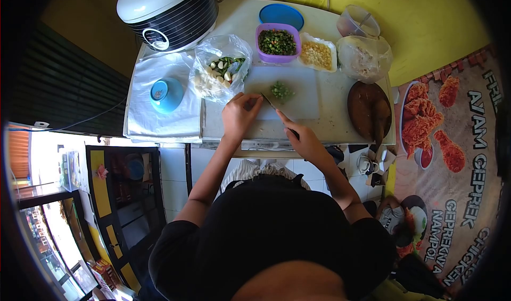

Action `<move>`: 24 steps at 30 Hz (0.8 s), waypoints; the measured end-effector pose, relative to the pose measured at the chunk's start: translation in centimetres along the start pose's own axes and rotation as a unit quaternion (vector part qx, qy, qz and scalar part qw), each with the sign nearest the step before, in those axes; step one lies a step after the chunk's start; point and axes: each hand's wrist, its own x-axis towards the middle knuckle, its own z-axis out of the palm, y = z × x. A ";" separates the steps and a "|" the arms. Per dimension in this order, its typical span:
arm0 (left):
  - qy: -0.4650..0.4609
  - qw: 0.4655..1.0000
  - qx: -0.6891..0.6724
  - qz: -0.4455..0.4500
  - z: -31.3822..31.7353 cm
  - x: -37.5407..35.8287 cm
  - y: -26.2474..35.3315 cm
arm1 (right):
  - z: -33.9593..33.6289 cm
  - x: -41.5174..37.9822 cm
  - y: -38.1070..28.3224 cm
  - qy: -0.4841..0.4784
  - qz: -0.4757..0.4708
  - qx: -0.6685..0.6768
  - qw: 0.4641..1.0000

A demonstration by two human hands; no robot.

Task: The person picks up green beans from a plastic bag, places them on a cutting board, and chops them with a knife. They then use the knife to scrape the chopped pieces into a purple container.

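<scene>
My right hand (pixel 303 138) is closed around the handle of a knife (pixel 269 101), its blade slanting up and left over a white cutting board (pixel 306 106). At the board's left edge my left hand (pixel 242 114) is pinched closed beside the blade tip. Whatever its fingertips hold is too small to make out. Chopped green pieces (pixel 281 91) lie in a small heap on the board, just beyond the knife. Left of the board, a clear plastic bag (pixel 205 88) holds peeled garlic cloves (pixel 217 73) and green chilies (pixel 234 66).
Behind the board stand a purple tub (pixel 277 59) of chopped green chilies and a white tray (pixel 334 64) of chopped garlic. A stone mortar (pixel 359 106) with pestle sits right. A blue bowl (pixel 169 100) and rice cooker (pixel 175 16) are left. A child (pixel 391 216) is low at right.
</scene>
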 end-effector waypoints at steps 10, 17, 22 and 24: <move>-0.057 0.995 0.076 0.035 0.4 0.4 1.3 | -1.7 0.9 1.0 0.027 -0.013 0.103 0.994; -0.079 0.995 0.058 0.034 0.6 1.1 1.6 | -2.2 1.6 1.9 0.067 -0.016 0.150 0.986; -0.103 0.995 -0.009 0.015 -0.3 0.9 1.8 | -2.8 1.5 3.0 0.085 -0.028 0.132 0.987; -0.087 0.995 -0.034 0.027 -0.8 0.9 1.7 | -3.0 1.5 3.2 0.084 -0.063 0.072 0.992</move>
